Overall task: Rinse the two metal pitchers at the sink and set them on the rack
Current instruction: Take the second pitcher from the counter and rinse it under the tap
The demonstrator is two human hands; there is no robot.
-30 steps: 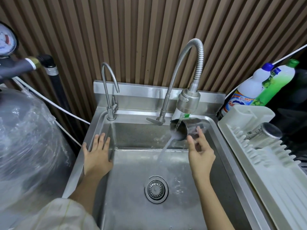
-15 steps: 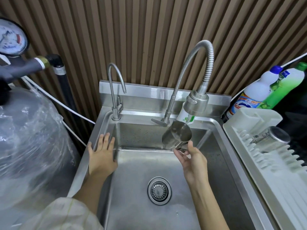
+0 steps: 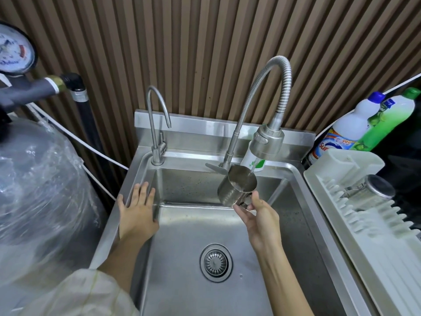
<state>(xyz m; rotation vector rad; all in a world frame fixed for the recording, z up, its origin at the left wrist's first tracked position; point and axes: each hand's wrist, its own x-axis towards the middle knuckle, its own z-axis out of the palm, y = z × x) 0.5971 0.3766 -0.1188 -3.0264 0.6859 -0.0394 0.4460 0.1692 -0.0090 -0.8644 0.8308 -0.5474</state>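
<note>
My right hand [image 3: 262,215] has its grip pinched on the handle of a metal pitcher [image 3: 237,188], tilted with its mouth under the spray faucet [image 3: 268,140], water running in, over the far right of the sink [image 3: 227,224]. My left hand [image 3: 136,213] rests flat, grip wide, on the sink's left rim. The second pitcher [image 3: 369,192] lies on the white rack [image 3: 364,224] at right.
</note>
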